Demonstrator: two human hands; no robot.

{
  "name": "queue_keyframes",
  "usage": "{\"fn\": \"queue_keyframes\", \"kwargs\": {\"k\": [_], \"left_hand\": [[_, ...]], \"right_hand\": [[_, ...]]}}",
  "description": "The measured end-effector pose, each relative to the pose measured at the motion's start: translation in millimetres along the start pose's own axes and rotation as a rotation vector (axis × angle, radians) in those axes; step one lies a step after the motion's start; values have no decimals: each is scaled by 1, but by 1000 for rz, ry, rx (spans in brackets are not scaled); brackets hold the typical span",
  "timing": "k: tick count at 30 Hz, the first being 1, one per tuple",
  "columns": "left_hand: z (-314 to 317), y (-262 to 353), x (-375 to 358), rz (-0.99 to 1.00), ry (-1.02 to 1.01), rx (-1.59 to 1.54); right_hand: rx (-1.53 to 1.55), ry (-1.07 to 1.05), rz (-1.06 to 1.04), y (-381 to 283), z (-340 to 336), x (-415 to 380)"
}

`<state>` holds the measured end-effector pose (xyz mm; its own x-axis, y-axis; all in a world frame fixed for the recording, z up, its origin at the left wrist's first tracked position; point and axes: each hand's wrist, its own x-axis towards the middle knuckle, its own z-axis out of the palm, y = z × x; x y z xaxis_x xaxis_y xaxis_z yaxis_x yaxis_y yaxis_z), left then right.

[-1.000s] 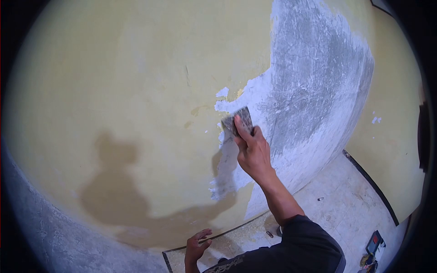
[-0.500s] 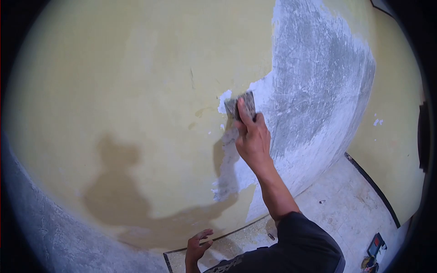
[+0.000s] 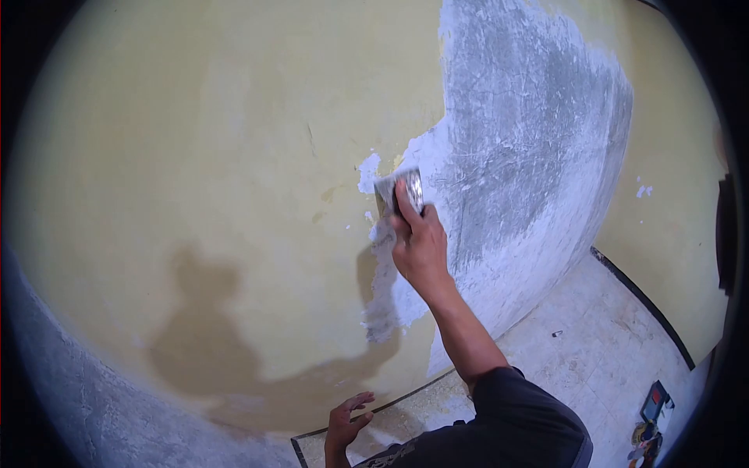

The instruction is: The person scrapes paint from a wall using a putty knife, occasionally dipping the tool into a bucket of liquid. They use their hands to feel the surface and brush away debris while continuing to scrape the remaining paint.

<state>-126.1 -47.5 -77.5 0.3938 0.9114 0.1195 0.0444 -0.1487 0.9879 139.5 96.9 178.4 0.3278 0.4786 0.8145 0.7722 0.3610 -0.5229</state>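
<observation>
My right hand (image 3: 420, 246) grips a flat metal scraper (image 3: 398, 191), forefinger laid along the blade, which is pressed against the yellow painted wall (image 3: 218, 171) at the edge of the scraped grey-white patch (image 3: 523, 148). A small white chipped spot (image 3: 367, 172) lies just left of the blade. My left hand (image 3: 345, 425) hangs low near the bottom of the view, fingers spread, holding nothing, close to the dark baseboard line.
The pale tiled floor (image 3: 593, 351) runs along the right below the wall, with small debris on it. Some tools or a box (image 3: 651, 425) lie at the lower right. My shadow falls on the wall at the lower left.
My right hand has moved the scraper up along the paint edge, then a little to the left. The left hand has stayed low with fingers spread.
</observation>
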Motion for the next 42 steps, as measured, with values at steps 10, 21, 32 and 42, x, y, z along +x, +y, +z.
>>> {"fn": "queue_keyframes", "kwargs": {"k": [10,21,32,42], "left_hand": [[5,-2,-6,-3,14,-49],[17,27,24,106,-33,223],[-25,143,133,728,367,1195],[-33,198,231,1034,773,1623]], "right_hand": [[-90,-114,-1,-21,-34,31],[-116,-188,-41,-10,-39,18],[-84,-291,6,9,-27,-2],[-130,-235,-40,-6,-37,10]]}}
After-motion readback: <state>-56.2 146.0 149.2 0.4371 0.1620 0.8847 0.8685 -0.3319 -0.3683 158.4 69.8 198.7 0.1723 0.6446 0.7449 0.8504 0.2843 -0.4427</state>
